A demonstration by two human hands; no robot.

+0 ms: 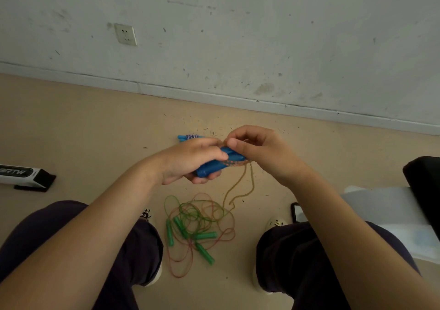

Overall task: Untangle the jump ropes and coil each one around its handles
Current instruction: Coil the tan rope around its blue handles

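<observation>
Here the left hand (190,159) curls round a pair of blue handles (214,166), thumb on top and fingers underneath, holding them side by side above the floor (95,131). The right hand (259,150) meets it from the right, fingers bent and thumb pressed toward the far end of the handles, pinching the brownish rope (238,185) already wound there. Two strands of that rope hang down to the floor, toward the tangle of green-handled ropes (197,224) lying near, between the person's knees. Farther off, just behind the left hand, a coiled blue-handled rope (188,137) lies partly hidden. Bare floor stretches left and far up to the wall (238,35). A black-and-white box (23,176) sits at the left, cut by the edge. A phone (296,212) at the right is mostly covered by the right forearm.
</observation>
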